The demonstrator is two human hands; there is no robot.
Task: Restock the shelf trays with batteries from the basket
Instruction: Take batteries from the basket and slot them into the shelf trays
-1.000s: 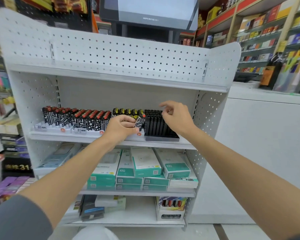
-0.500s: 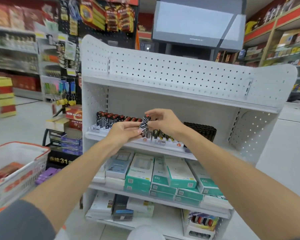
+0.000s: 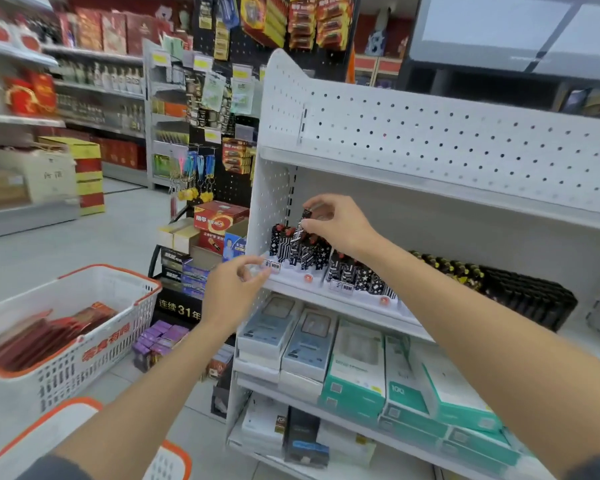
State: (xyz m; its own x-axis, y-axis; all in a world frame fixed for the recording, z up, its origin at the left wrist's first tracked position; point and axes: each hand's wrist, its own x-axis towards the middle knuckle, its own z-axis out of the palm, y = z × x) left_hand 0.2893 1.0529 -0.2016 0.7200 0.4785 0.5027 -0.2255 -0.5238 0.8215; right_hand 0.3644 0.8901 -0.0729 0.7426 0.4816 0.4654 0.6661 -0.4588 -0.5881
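Basket: white with an orange rim, at 8 o'clock from the left hand and well apart from it; flat red packs lie inside.
Left hand: fingers loosely bent and apart, holding nothing I can see; it hovers just before the front lip of the leftmost tray.
Right hand: thumb and fingertips pinched on the top of one battery pack; this is the hand nearer the slot.
Battery pack: long axis near upright, top tipped slightly toward 1 o'clock, lower end among the standing packs.
Relation: the tray lies at 6 o'clock from the right hand, so a straight downward push along the pack's length likely seats it.
Dark tray: at 3 o'clock along the shelf; fill unclear.
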